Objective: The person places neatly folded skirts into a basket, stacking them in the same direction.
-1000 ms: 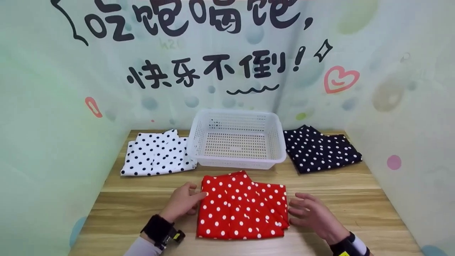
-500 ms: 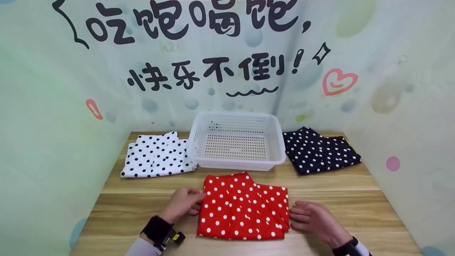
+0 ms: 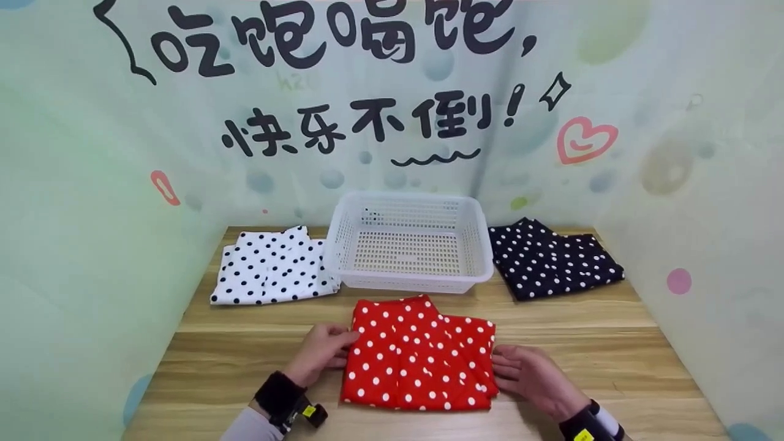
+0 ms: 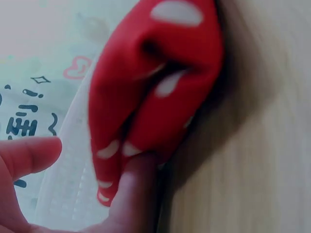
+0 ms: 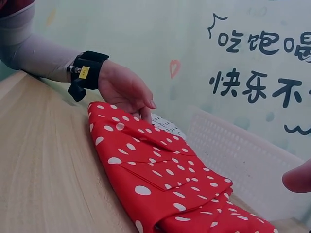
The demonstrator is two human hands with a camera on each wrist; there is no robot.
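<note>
While my left hand sits about where it was a second ago, my right hand has closed its small gap and now meets the right edge of the red cloth. Cloth itself: no real shift. Read on the work: cloth is now flanked on both sides, contact made, not gripped yet.

Pose: forearms come in from the bottom corners, straps on both wrists, hands well apart with the cloth between them. Left wrist view: one finger touches the folded side, thumb stands clear of the fabric. Right: fingers reach out fairly straight to the edge; right wrist view shows that thumb off the cloth too. Neither hand is clamped on anything. Can't tell how far my fingertips go under the edges.

Red cloth lies folded, white dots up, flat on the table, centred in front of me. Beyond it, apart: white plastic basket. White dotted cloth lies folded to the basket's left, dark dotted cloth to its right, both close against it. Behind everything: printed wall sheet, black lettering.
</note>
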